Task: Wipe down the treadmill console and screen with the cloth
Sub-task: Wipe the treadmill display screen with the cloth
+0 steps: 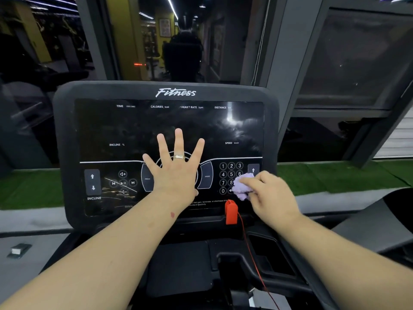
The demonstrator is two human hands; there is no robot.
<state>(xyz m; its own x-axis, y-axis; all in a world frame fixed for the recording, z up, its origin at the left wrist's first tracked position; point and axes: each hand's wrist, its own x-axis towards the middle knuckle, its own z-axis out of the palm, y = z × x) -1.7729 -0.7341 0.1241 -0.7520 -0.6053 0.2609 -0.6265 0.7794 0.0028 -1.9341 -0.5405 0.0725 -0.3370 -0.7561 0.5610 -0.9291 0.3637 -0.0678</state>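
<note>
A person faces a treadmill console [67, 135], seen from their own head, both bare arms reaching forward. At the far left of the panel sit two incline arrow buttons [92, 182], then a small cluster of media buttons [123, 182]. Next, the left hand [175, 168] lies flat at the lower middle of the dark screen [134, 128], fingers straight and spread, holding nothing; it probably braces the console for the wiping. One gold ring [178, 156] is on it. To the right, a number keypad [230, 175] shows. The right hand [266, 193] pinches one bunched lilac cloth [242, 186] in curled fingers and presses it on the keypad's lower right, apparently mid-wipe. Just below hangs one red safety key [231, 212] with its cord.
</note>
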